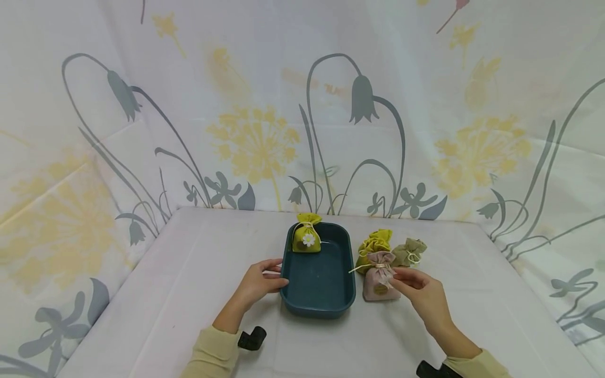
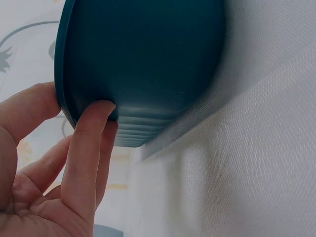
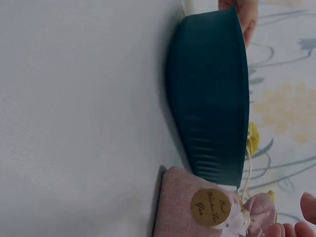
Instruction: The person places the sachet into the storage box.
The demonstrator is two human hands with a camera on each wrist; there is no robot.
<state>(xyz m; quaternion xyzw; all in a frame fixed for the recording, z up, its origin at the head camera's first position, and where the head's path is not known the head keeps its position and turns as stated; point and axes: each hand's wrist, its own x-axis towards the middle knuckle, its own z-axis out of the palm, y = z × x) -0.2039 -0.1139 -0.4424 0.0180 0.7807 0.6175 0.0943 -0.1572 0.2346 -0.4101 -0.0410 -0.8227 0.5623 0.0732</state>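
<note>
White floral-print backdrop (image 1: 264,52) behind, white-covered table (image 1: 189,299) in front. Step in hand, by the look of it: left hand (image 1: 259,283) steadies the blue-green tray (image 1: 317,283) while right hand (image 1: 423,296) takes hold of the pink pouch (image 1: 372,295). Flower-trimmed yellow pouch (image 1: 300,244) sits inside the tray, far left corner. Left grips the tray's left side, digits at rim and outer wall. Right has fingertips at the pink pouch's upper right side, near the tied neck; can't tell whether they pinch it or only touch. Pouch stands upright on the table, just right of the tray; its body with the round sticker (image 3: 211,207) lies below and left of the fingertips. Plain yellow pouch (image 1: 378,241) and olive pouch (image 1: 408,254) are just behind it. Next move probably calls for a sure pinch on the gathered neck, clear of those two, tray kept steady.
</note>
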